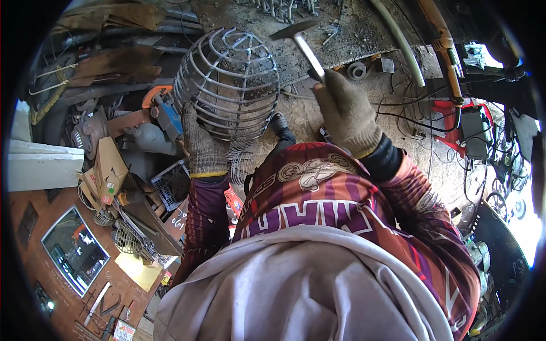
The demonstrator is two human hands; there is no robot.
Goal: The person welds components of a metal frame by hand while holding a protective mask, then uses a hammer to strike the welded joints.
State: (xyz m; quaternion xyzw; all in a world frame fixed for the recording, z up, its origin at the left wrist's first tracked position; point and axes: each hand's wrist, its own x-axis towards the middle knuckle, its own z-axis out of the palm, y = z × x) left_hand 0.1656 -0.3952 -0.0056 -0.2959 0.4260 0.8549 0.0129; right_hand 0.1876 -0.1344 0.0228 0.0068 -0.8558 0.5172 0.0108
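Note:
A round metal wire cage (233, 79), made of bent rods joined to curved ribs, is in front of me, left of the middle. My left hand (206, 145), in a knitted work glove, grips its lower left side; the fingertips are partly hidden by the rods. My right hand (348, 111), also gloved, is closed round the handle of a hammer (309, 54). The hammer is raised to the right of the cage, its slim head pointing up and left, apart from the rods.
A dark, grimy metal worktop (358, 28) lies ahead, with short rods at its far edge. Tools and scrap crowd the left, beside a blue machine (169, 119). A red and grey machine (475, 131) stands right among loose cables. My shoe (278, 122) shows below the cage.

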